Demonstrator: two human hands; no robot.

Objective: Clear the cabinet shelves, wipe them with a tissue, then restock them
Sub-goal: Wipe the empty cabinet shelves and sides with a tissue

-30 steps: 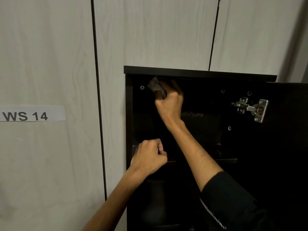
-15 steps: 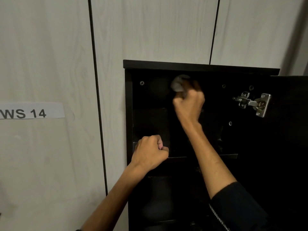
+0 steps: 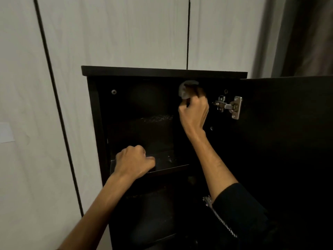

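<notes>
Wiping the cabinet (image 3: 93, 123), we have swept the tissue (image 3: 185, 89) rightward to two o'clock near the hinge (image 3: 228, 106); our right hand (image 3: 193, 112) clutches it, our left hand (image 3: 134, 162) grips the shelf (image 3: 167, 165), so wiping continues.

Left forearm (image 3: 100, 201) bare, no sleeve in view, no watch or ring seen. Right arm: dark black sleeve (image 3: 239, 213) pushed up toward the elbow, forearm bare below it. Silver metal zipper (image 3: 219, 218) runs along the sleeve's edge, teeth visible.
</notes>
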